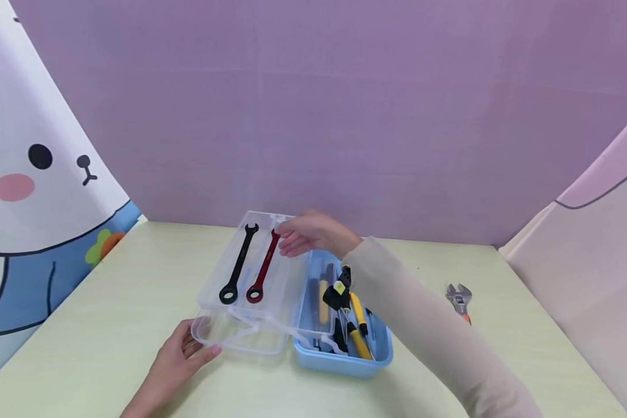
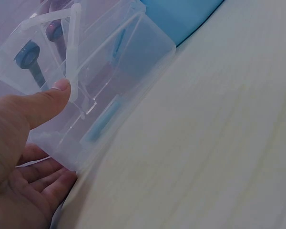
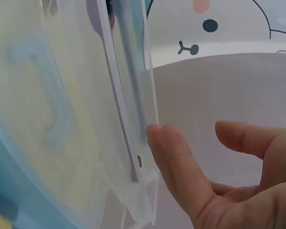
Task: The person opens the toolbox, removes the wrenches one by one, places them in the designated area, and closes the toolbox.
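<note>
A clear plastic tray (image 1: 209, 273) sits tilted over the left side of a blue toolbox (image 1: 345, 363) on the pale green table. A black wrench (image 1: 238, 264) and a red wrench (image 1: 263, 267) lie side by side in the tray. My left hand (image 1: 183, 348) grips the tray's near end. The left wrist view shows that hand (image 2: 19, 124) with the thumb on the tray (image 2: 133, 62) rim and the fingers underneath. My right hand (image 1: 305, 232) reaches over the box to the tray's far end. There the hand (image 3: 214, 191) has one straight finger touching the tray (image 3: 133, 95) edge and the thumb apart.
Several tools with yellow and black handles (image 1: 359, 328) lie inside the blue box. A silver adjustable wrench (image 1: 460, 299) rests on the table to the right. A purple backdrop stands behind, and a cartoon-printed curtain hangs at the left.
</note>
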Demonstrator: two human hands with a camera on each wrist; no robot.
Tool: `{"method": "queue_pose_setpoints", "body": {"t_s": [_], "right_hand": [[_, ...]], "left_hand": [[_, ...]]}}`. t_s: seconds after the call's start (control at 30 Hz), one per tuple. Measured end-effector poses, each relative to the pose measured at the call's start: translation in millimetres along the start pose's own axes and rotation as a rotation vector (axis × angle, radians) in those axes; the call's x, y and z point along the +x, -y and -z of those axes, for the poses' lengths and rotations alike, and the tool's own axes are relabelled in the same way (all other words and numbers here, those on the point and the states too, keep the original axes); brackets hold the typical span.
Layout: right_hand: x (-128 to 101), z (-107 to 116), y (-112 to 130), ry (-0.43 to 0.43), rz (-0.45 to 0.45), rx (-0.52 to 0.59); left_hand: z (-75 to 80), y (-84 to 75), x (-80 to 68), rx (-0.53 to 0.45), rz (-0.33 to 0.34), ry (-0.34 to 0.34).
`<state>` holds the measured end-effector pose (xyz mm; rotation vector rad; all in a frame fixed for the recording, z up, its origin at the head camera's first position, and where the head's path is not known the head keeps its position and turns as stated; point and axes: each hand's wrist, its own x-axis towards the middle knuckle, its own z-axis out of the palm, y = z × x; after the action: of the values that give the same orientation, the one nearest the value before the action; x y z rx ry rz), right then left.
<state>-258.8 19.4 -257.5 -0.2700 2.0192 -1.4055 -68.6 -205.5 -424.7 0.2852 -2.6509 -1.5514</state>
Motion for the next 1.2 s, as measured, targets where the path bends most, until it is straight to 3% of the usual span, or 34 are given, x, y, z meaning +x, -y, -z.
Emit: {"method": "queue_pose_setpoints", "body": {"t_s": [0.6,1.0,1.2], "right_hand": [[17.7,-11.2,1.2,0.003,-0.068,-0.087],[22.7,-13.1,-1.4,-0.03,-0.137,-0.01],[24.5,-19.5,-0.2,-0.04,-0.13,-0.037]], "left_hand": [[-3.6,-2.1,-2.6,-0.056,-0.021,-0.01],[-4.6,-3.6,-2.2,-0.031,-0.002,0.004],[-3.4,-3.5,-3.4,-0.052,-0.003,0.003]]}}
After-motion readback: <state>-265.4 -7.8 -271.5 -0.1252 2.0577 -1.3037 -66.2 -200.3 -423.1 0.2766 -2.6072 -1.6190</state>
